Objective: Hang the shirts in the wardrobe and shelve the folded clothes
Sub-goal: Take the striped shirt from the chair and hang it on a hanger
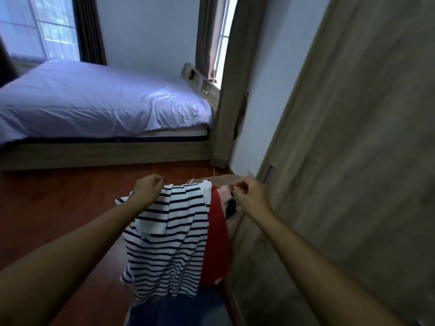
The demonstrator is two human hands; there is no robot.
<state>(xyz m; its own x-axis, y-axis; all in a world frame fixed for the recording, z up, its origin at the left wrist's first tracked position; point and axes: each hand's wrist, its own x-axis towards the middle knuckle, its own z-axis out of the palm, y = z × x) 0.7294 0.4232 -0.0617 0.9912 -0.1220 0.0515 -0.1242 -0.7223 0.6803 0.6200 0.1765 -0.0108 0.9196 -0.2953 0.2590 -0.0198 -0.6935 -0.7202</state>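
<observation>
- A striped shirt (169, 234) is being held up in the lower middle of the frame, and it is hanging down over the red-brown floor (47, 208).
- Its top left edge is being gripped by the left hand (147, 188), which is closed in a fist.
- The right hand (247, 188) is being kept pinched shut near the top right edge; what it is gripping cannot be told.
- A red cloth (217, 243) is lying just right of the shirt.
- A bed (94, 102) is being seen at the upper left.
- A wooden wardrobe door (353, 161) is filling the right side.

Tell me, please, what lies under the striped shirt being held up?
Beside and partly beneath the striped shirt a red garment shows, and dark blue fabric appears below its hem. What these rest on is covered. The left hand holds the shirt's top edge.
</observation>
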